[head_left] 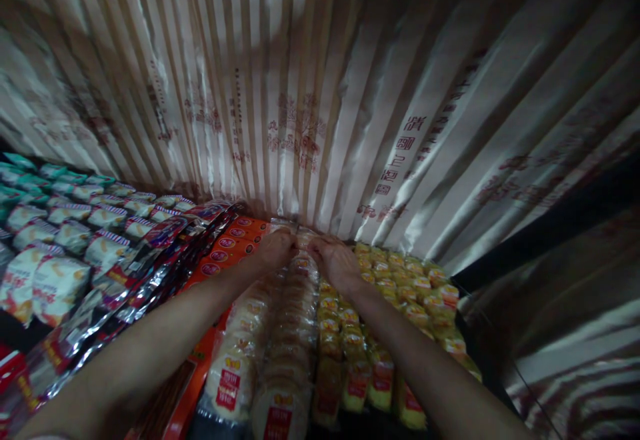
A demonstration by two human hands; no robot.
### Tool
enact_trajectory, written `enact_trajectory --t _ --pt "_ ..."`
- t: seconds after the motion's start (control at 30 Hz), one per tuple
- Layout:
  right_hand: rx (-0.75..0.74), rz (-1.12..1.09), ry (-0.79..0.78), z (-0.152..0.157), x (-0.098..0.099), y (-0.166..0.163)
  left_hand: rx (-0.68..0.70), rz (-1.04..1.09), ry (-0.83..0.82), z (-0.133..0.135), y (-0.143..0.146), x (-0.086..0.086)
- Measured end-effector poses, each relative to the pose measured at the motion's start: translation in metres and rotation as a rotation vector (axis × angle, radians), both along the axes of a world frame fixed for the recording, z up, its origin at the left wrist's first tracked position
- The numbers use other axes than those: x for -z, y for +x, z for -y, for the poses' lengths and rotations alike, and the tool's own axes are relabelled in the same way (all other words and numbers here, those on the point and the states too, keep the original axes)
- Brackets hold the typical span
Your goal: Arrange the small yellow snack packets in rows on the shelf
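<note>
Both my arms reach forward over a shelf of packed snacks. My left hand (276,248) and my right hand (336,260) meet at the far end of a long clear pack of round pale biscuits (293,333), fingers curled down over its end against the back wall. A second similar biscuit pack (240,353) with a red label lies just left of it. What the fingertips pinch is hidden behind the knuckles.
Yellow-wrapped snack packs (400,287) fill the shelf to the right. Orange packs (227,250) and shiny foil bags (150,260) lie to the left, with white and teal bags (60,247) further left. A striped printed sheet (310,93) hangs behind.
</note>
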State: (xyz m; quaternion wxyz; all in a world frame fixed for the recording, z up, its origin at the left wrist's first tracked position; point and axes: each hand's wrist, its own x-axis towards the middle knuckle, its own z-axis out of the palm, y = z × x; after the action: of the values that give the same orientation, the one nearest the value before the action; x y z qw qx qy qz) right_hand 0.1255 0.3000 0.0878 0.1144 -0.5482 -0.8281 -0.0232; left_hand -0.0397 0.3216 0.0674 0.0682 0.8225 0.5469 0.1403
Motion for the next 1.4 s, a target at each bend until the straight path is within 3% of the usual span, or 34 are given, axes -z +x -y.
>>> enact_trajectory --t 0.23,0.57,0.77,0.9,1.03,1.17,1.4 --pt "-0.145 0.066 -0.116 0.017 -0.007 0.009 -0.048 -0.002 0.002 0.004 0.003 0.002" --pt "-0.140 0.077 -0.200 0.016 -0.003 0.004 -0.047 -0.003 0.019 0.008 0.005 -0.003" --pt "-0.116 0.114 -0.123 0.019 -0.006 0.001 0.009 0.057 0.073 0.017 0.003 -0.006" --pt "-0.066 0.136 -0.076 0.021 -0.007 -0.003 0.115 -0.037 0.028 0.018 -0.001 -0.002" --pt "-0.033 0.092 -0.061 0.023 -0.005 -0.004 0.087 -0.094 0.028 0.017 0.000 0.005" --pt "-0.100 0.012 -0.031 0.025 -0.002 0.002 0.039 -0.085 0.045 0.018 0.002 0.008" --pt "-0.238 0.017 -0.118 0.027 0.002 0.010 0.048 -0.067 0.019 0.015 0.000 0.011"
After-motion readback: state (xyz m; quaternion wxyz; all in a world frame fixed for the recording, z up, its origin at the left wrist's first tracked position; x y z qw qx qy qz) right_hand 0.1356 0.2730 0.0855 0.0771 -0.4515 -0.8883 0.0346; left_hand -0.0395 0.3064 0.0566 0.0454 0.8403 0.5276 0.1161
